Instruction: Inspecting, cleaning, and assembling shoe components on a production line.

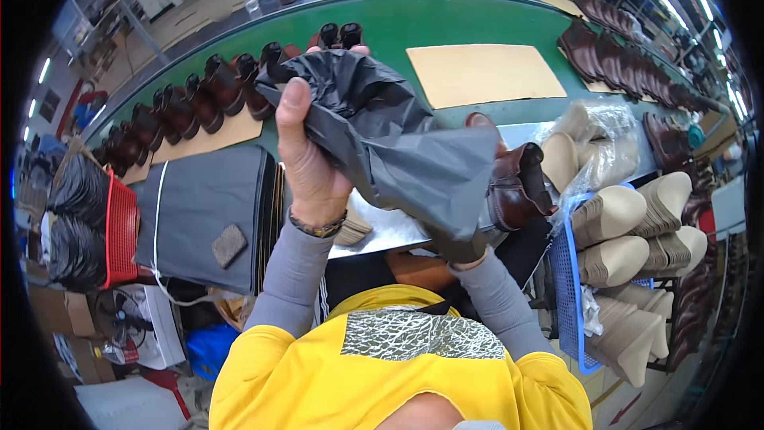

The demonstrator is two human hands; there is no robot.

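1. Gripping a dark, crumpled sheet (414, 159), our left hand (314, 179) closes on its left end, thumb in front and fingertips showing over the top edge.
2. We have this sheet raised in front of our chest, above a silvery work surface (382, 227).
3. Our right hand is hidden by the sheet's lower right part, so we cannot tell how its fingers stand.
4. Just beside the sheet's right edge we see a dark brown shoe (517, 191).
5. To our left lies a stack of dark sheets (203, 191) with a grey block (229, 246) on top; to our right, a blue basket (574, 287) holds beige shoe-shaped pieces (617, 259).
6. Beyond, we face a green table (382, 20) bearing a tan board (485, 76) and rows of brown footwear (191, 107).
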